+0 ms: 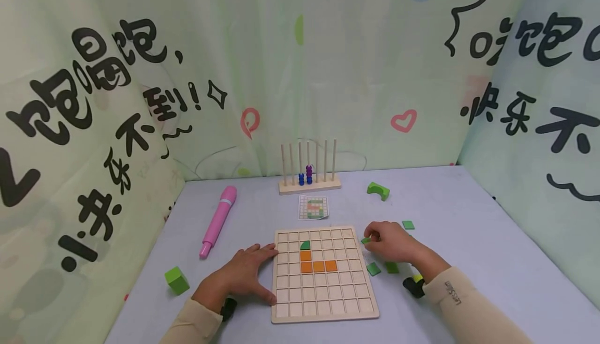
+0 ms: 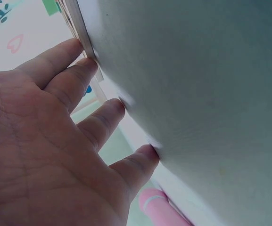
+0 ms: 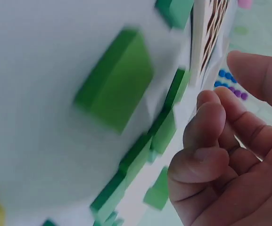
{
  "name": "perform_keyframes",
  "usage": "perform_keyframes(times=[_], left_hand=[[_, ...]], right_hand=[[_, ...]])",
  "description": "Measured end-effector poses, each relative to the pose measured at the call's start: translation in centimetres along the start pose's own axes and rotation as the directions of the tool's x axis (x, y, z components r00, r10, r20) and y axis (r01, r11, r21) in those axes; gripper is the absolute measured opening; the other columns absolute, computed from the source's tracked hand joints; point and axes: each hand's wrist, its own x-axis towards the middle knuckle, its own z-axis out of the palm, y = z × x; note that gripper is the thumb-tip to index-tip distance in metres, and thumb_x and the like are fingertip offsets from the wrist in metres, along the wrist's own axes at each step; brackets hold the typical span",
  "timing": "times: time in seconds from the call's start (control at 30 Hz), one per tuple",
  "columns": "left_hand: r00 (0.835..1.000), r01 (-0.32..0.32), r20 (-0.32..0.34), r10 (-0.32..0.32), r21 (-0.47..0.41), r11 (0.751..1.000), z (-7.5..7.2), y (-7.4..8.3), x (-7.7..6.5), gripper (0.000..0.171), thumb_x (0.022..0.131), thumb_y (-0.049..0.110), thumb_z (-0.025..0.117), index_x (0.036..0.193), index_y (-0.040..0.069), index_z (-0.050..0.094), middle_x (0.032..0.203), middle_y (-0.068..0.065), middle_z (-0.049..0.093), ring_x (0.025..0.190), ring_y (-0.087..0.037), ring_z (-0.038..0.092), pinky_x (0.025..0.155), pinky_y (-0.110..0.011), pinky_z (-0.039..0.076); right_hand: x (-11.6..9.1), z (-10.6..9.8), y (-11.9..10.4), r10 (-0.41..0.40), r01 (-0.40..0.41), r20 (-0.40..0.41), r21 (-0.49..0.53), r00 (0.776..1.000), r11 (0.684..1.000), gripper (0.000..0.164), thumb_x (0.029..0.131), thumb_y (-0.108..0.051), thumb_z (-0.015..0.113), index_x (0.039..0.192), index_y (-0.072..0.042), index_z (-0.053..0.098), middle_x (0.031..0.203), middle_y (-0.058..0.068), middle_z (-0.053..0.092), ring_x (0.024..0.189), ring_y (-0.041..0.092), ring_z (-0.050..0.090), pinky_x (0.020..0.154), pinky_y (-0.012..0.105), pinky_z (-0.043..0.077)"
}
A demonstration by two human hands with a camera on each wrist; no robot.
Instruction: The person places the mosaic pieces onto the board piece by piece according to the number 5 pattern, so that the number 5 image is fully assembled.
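Note:
A wooden grid board (image 1: 323,296) lies on the table, with several orange tiles (image 1: 319,266) and one green round-cornered tile (image 1: 305,245) in its cells. My left hand (image 1: 244,272) rests along the board's left side, fingers spread, fingertips at its edge; the left wrist view has the fingers (image 2: 100,120) extended there. To the right of the board, my right hand (image 1: 391,241) reaches low over loose green tiles (image 1: 373,269). One green tile (image 1: 365,240) shows right at its fingertips. Seen from the right wrist, the fingers (image 3: 204,125) are bent, the thumb (image 3: 258,77) stands apart, and nothing shows between them.
Behind the board lies a small pattern card (image 1: 313,207), then a peg rack (image 1: 309,186) with blue and purple beads. A pink toy microphone (image 1: 219,222) and a green cube (image 1: 176,280) are at left, a green arch block (image 1: 377,191) at back right. Printed curtains enclose the table.

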Motion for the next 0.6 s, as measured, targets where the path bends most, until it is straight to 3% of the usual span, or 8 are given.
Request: perform_keyframes(times=[0.3, 0.6], left_hand=[[1.000, 0.006, -0.003, -0.006, 0.002, 1.000, 0.0, -0.1, 0.0, 0.111, 0.062, 0.059, 0.095, 0.155, 0.018, 0.049, 0.166, -0.001, 0.040, 0.154, -0.041, 0.030, 0.122, -0.069, 0.024], [1.000, 0.004, -0.001, -0.004, -0.003, 1.000, 0.0, 0.1, -0.1, 0.111, 0.063, 0.059, 0.095, 0.155, 0.018, 0.049, 0.166, -0.001, 0.040, 0.154, -0.041, 0.030, 0.122, -0.069, 0.024]], right_hand=[[0.5, -0.8, 1.9, 0.060, -0.063, -0.047, -0.063, 0.997, 0.996, 0.025, 0.090, -0.012, 0.074, 0.111, 0.002, 0.068, 0.082, 0.003, 0.059, 0.071, 0.017, 0.051, 0.065, 0.032, 0.043], [1.1, -0.5, 2.1, 0.154, -0.158, -0.048, -0.110, 0.987, 0.981, 0.026, 0.089, -0.012, 0.074, 0.110, 0.001, 0.068, 0.081, 0.003, 0.060, 0.071, 0.017, 0.053, 0.063, 0.031, 0.043]])
